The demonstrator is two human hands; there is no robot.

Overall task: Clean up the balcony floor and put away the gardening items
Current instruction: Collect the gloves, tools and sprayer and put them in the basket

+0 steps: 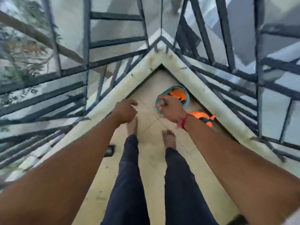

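Far left there's a dark metal railing with greenery blurred behind it. Below it a pale stone curb runs up to the balcony corner. A small dark object sits on the beige tiled balcony floor just beside that curb, too blurry to name.

The person stands barefoot in dark blue trousers, facing the corner with both arms stretched out. The left hand hangs above the left foot with the fingers loosely curled, so its grip is released and it holds nothing.

The right hand, with a red thread band on the wrist, has its fingers curled and overlaps the near rim of a light blue round plastic tub. Whether that grip is actually on the rim, can't tell, it's smeared. The tub is tucked into the corner with orange pieces inside. Right of the wrist, an orange and black item lies on the floor against the right-hand curb.
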